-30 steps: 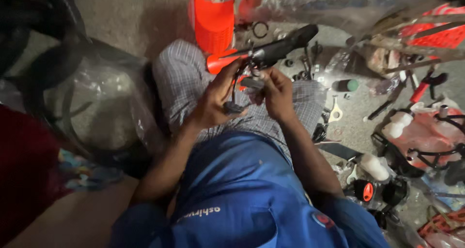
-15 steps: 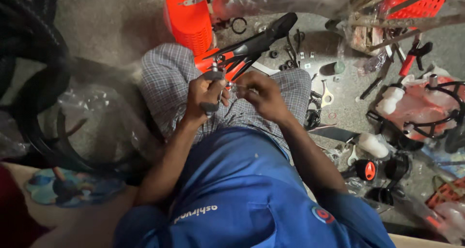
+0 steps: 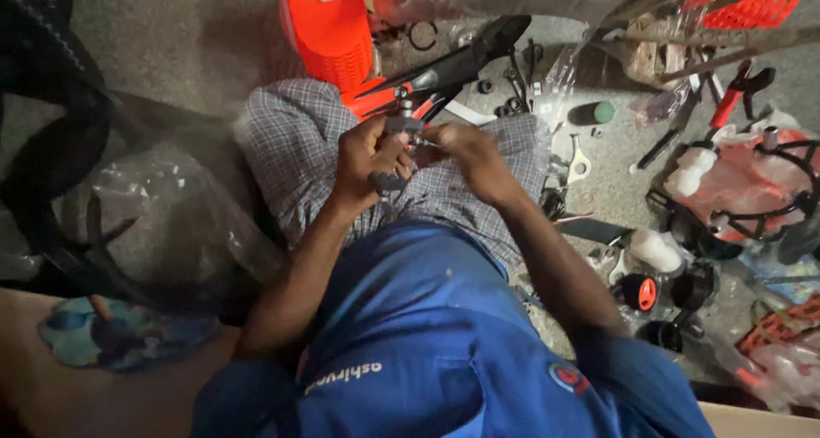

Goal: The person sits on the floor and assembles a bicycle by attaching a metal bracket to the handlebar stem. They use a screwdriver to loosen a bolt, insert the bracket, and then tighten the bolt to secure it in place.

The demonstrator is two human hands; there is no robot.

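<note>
Over the lap, the left hand [image 3: 367, 152] wraps its fingers tight around a dark tool handle [image 3: 386, 180], while the right hand [image 3: 465, 147] pinches narrow on the small metal fitting [image 3: 403, 123] at the near end of the black-and-orange bar [image 3: 444, 70]. Judged from this, steadying the bar against the knee and turning in short strokes would suit. An orange crate [image 3: 329, 28] stands beyond on the floor [image 3: 171, 36].

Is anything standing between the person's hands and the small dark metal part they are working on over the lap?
Nothing visible does. The left hand grips the small dark metal part directly, and the right hand touches it from the other side. The orange-and-black frame piece lies beyond it, not between.
</note>
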